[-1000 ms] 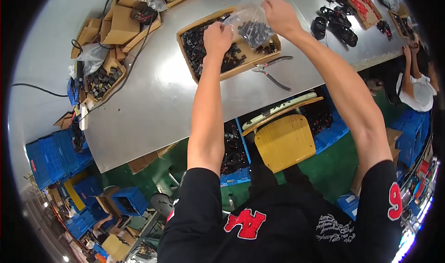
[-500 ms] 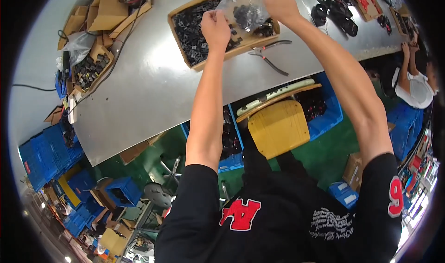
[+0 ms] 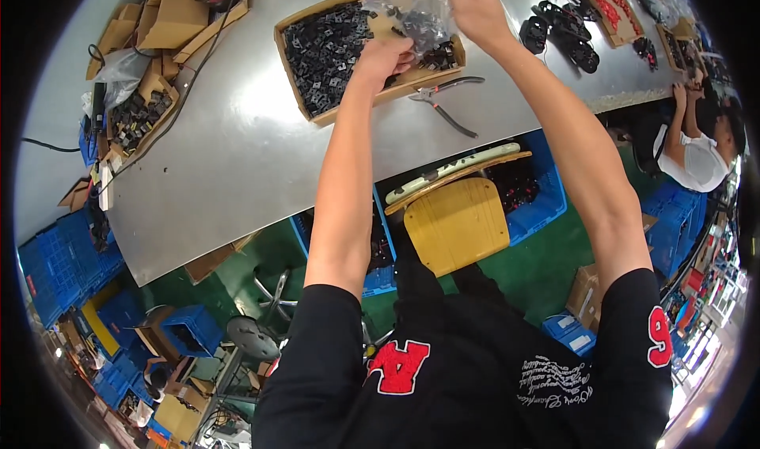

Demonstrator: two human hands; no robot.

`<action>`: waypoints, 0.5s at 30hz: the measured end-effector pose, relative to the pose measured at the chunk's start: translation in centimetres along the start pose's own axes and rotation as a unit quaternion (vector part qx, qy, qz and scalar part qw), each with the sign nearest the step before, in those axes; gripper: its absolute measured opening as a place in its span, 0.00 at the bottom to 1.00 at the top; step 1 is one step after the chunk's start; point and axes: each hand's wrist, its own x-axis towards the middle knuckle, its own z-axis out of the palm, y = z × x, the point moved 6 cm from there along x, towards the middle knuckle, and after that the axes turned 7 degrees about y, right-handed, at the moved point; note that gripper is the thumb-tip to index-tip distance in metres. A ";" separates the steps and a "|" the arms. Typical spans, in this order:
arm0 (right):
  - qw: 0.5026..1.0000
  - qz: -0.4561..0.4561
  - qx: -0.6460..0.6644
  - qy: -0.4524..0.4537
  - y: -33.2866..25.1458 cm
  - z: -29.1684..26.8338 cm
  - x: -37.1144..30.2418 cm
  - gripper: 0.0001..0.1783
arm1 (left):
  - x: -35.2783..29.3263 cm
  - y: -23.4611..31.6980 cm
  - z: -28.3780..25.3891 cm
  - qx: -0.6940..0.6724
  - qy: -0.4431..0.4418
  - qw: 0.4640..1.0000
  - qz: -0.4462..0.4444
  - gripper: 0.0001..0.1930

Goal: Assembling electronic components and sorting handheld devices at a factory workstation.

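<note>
A shallow cardboard box [image 3: 294, 85] full of small black plastic parts [image 3: 323, 53] lies on the metal table. Over its right half hangs a clear plastic bag [image 3: 423, 23] with more black parts inside. My right hand [image 3: 476, 12] is closed on the bag's upper right edge and holds it up. Just below the bag, at the box's near side, is my left hand [image 3: 385, 60], its fingers curled together. What those fingers grip, if anything, is hidden. Diagonal pliers [image 3: 443, 101] with dark handles lie spread on the table, right in front of the box.
A wooden chair [image 3: 455, 223] stands at the table's near edge between blue crates [image 3: 542, 200]. Cardboard boxes [image 3: 170, 18] and a tray of dark parts [image 3: 138, 117] sit far left. Black assemblies [image 3: 566, 37] and a box of red parts [image 3: 613, 14] lie right, near another person [image 3: 697, 152].
My left hand has come off the bag's upper left edge and moved down and right, to below the bag. My right hand still holds the bag up. The whole view has shifted slightly.
</note>
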 end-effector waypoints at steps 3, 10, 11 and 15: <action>0.994 0.045 0.031 -0.090 -1.6 1.4 -1.2 0.16 | -0.2 -0.2 -0.5 0.030 0.027 0.998 0.046 0.09; 0.896 0.210 0.381 -0.089 -0.8 1.6 -1.3 0.12 | -0.4 0.4 1.4 -0.131 -0.023 0.991 -0.011 0.16; 0.938 0.208 0.258 -0.097 0.7 1.1 -1.0 0.12 | -0.4 0.1 1.2 -0.089 0.041 0.995 -0.026 0.13; 0.982 0.130 -0.045 -0.127 0.7 0.3 -2.0 0.18 | -1.8 2.5 -0.9 0.405 0.216 0.856 0.236 0.12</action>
